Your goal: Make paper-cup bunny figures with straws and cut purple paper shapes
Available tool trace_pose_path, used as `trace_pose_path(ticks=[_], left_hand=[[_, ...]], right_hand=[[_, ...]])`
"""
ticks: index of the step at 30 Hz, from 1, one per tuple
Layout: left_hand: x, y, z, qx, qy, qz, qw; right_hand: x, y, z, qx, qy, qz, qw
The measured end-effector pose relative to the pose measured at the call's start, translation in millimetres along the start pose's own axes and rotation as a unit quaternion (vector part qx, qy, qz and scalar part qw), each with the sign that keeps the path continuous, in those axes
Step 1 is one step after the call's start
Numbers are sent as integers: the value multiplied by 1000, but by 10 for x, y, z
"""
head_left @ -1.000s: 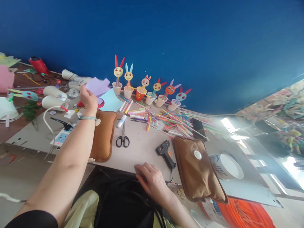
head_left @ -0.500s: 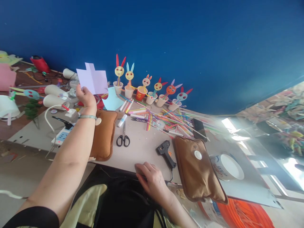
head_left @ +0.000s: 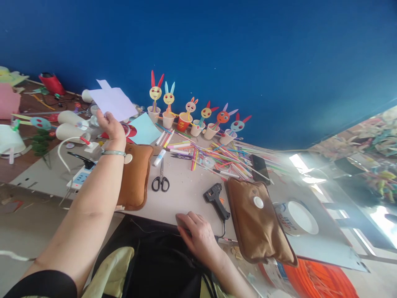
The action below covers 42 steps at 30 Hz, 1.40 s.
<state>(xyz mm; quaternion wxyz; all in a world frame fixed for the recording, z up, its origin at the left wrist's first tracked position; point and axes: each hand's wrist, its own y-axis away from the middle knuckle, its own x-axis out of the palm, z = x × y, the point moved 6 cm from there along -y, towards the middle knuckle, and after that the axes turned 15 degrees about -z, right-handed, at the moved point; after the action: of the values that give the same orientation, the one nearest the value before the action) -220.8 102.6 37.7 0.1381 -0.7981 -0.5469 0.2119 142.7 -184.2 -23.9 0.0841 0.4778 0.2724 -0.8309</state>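
Note:
My left hand (head_left: 112, 125) is raised over the far left of the table, pinching a lilac paper sheet (head_left: 111, 102) that tilts up toward the blue wall. Under it lie a light blue sheet (head_left: 144, 130) and a red paper piece (head_left: 131, 131). My right hand (head_left: 198, 232) rests palm down on the near table edge, fingers loosely curled over a dark object I cannot make out. A black glue gun (head_left: 216, 199) lies just right of it. Black scissors (head_left: 160, 180) and a white glue stick (head_left: 159, 157) lie in the middle.
A row of paper-cup rabbit figures (head_left: 192, 114) stands along the wall. Several coloured straws and pens (head_left: 217, 158), a phone (head_left: 259, 168), two brown pouches (head_left: 258, 221) (head_left: 135, 176), a paper bowl (head_left: 296, 218) and a power strip (head_left: 81, 177) crowd the table.
My left hand has lifted the lilac sheet off the pile and tilted it further left and back. The right hand has stayed put.

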Motion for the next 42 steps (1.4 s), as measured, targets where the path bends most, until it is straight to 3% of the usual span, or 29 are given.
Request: trace_pose_path(ticks=[3,10,26,31,37,42], left_hand=[[-48,-1,34,-26,13,-48,998],[-31,64,-29,-25,-12,-19,999],[-57,105,-94,-36,15,-12,999],[-3,104,-29,-50,-15,5,999],[5,118,13,-106,207,-45,972],[-2,120,10,-125,246,-55,960]], right_hand=[[-9,-7,12,-2,0,-3,1000],[-28,-17,23,-3,-1,-15,1000],[-9,-1,17,-2,-7,-12,1000],[-5,-2,14,-1,-7,-17,1000],[-1,5,15,-9,-2,-30,1000],[-11,11,22,-12,-3,-38,999]])
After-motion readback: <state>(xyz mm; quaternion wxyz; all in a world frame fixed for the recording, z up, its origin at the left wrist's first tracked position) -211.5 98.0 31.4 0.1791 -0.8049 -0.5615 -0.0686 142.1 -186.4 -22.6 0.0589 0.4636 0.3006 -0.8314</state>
